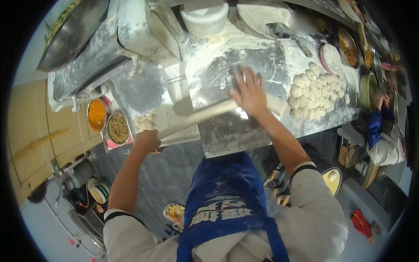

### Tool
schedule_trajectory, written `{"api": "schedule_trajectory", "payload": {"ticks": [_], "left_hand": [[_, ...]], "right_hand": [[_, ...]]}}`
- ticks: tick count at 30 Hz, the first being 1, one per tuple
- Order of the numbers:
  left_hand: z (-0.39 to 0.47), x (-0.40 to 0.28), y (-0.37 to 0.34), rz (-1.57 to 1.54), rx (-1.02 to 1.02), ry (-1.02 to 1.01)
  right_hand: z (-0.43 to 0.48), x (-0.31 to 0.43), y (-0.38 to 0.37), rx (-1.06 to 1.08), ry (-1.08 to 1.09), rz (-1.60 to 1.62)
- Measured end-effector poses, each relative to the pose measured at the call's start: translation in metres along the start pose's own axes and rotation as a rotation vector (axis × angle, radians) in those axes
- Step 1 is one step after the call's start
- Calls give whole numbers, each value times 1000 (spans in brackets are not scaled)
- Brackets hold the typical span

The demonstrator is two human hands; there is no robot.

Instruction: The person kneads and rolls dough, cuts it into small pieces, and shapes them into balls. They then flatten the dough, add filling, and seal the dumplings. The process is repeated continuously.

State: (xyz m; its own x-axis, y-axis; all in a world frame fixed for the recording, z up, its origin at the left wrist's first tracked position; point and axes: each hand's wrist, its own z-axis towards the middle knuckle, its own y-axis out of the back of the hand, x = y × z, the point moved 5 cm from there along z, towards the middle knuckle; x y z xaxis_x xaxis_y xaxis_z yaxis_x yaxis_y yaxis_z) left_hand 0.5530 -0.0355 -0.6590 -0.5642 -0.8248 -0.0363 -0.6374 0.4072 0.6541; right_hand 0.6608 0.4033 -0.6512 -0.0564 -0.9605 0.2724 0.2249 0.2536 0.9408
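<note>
A long rope of pale dough [199, 115] lies slantwise across the floured metal worktop [229, 134]. My left hand [147, 141] is closed around its left end, near the worktop's front edge. Fingers spread and blurred, my right hand [250, 91] rests on or just over the rope towards its right end; whether it presses on the dough cannot be told. Right of the rope sits a heap of small dough pieces [314, 93]. A few more dough bits [145, 121] lie in flour just above my left hand.
A flour-dusted machine [147, 32] stands at the upper left. Bowls of orange filling [97, 114] and brownish filling [118, 128] sit left. A white tub [204, 18] and a scoop [289, 34] are at the back. Another person [386, 137] works at far right beside a green bowl [369, 90].
</note>
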Motion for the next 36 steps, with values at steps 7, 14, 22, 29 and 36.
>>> {"api": "schedule_trajectory", "payload": {"ticks": [7, 14, 22, 29, 36], "left_hand": [[-42, 121, -48, 103, -39, 156], [-110, 158, -93, -1, -83, 268], [-152, 237, -131, 25, -16, 485], [-249, 233, -173, -1, 182, 667], [-202, 160, 28, 175, -145, 418]], "right_hand": [[-124, 20, 30, 178, 23, 78], [7, -61, 16, -116, -151, -69], [-154, -24, 47, 86, -42, 52], [3, -85, 16, -132, -308, -105], [-126, -41, 51, -48, -59, 180]]}}
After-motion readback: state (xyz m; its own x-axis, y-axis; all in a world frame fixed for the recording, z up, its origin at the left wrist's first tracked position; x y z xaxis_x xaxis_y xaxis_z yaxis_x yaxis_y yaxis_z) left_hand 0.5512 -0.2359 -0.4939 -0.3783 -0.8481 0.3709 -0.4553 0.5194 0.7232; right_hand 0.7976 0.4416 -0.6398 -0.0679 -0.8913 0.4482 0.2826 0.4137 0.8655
